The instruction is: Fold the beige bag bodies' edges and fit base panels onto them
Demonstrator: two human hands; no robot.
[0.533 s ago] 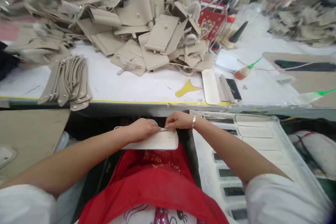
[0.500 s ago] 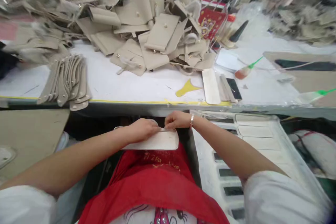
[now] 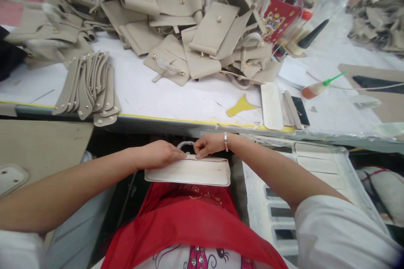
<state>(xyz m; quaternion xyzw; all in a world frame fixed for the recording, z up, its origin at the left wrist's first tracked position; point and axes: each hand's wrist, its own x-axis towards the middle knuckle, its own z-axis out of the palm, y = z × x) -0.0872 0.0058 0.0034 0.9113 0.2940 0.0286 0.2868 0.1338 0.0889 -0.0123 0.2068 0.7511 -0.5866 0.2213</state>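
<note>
A cream handbag is held in front of me at lap height, its long pale face towards me. Its short handle, wrapped in clear plastic, arches up behind the top edge. My left hand grips the left part of that edge, fingers laid along the top and the thumb hidden. Just right of the handle, my right hand has curled fingers with thumb and forefinger pinching the top edge. A silver bracelet circles the right wrist. The bag's far side is out of sight.
Across the white worktable lies a heap of beige bag pieces. Beige straps overhang its front edge. A yellow scraper, a cream panel and a glue bottle lie rightward. A slotted white rack stands at my right.
The bag has tilted and shifted slightly right in view, showing more of its face. The handle now shows between my hands. The table scene has also shifted as the camera turned.
</note>
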